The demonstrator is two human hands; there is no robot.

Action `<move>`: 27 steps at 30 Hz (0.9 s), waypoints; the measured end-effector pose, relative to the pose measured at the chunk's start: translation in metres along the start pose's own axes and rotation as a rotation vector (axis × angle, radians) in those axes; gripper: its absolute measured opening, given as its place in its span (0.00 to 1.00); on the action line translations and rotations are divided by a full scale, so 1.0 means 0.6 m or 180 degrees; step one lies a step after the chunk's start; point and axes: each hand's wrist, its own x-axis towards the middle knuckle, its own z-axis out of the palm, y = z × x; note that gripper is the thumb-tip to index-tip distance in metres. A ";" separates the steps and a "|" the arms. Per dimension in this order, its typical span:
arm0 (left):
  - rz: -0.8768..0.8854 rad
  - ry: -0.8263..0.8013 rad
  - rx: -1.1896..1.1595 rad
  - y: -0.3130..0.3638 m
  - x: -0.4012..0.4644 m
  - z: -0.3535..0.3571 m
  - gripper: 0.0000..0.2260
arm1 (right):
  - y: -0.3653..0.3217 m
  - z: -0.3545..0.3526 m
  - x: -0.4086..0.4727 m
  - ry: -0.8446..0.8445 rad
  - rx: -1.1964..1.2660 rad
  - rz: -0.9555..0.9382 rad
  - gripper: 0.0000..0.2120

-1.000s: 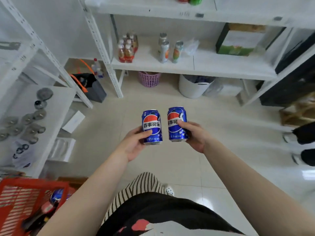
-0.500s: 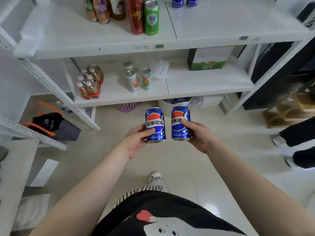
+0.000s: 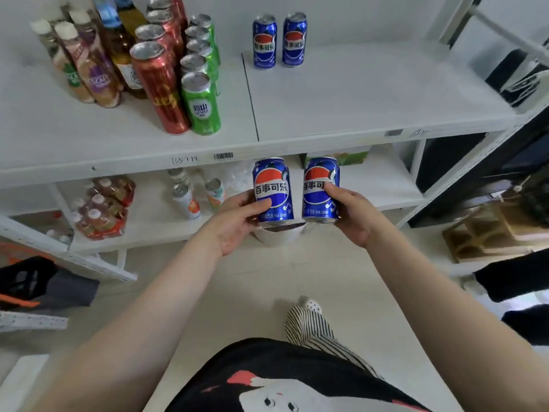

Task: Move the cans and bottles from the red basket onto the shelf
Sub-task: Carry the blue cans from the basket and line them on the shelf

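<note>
My left hand (image 3: 237, 221) grips a blue Pepsi can (image 3: 272, 191) upright, and my right hand (image 3: 353, 215) grips a second blue Pepsi can (image 3: 319, 188) beside it. Both cans hang just below the front edge of the white upper shelf (image 3: 356, 93). Two more blue Pepsi cans (image 3: 279, 41) stand side by side at the back of that shelf. Left of them stand rows of green cans (image 3: 202, 102), red cans (image 3: 160, 87) and several bottles (image 3: 89, 60). The red basket is out of view.
The lower shelf (image 3: 154, 221) holds a shrink-wrapped pack of bottles (image 3: 101, 206) and a few small cans (image 3: 190, 197). A white bucket (image 3: 276, 236) sits on the floor under my hands. A black bag (image 3: 32, 281) lies at the left, wooden items (image 3: 490, 230) and another person's dark sleeves (image 3: 514, 281) at the right.
The view has tilted up from the floor and basket to the upper shelf. Both hands have carried their cans closer to the shelf front.
</note>
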 end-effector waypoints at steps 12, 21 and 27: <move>0.0522 0.0371 -0.0094 0.128 0.235 0.089 0.21 | -0.248 -0.091 0.231 -0.0675 -0.0470 -0.0363 0.17; 0.1056 0.1062 0.0655 0.211 0.394 0.043 0.26 | -0.314 -0.074 0.381 -0.0836 -0.0607 -0.1062 0.21; 0.1191 0.0973 0.1110 0.222 0.458 -0.009 0.30 | -0.322 -0.067 0.450 -0.0908 -0.0738 -0.1228 0.29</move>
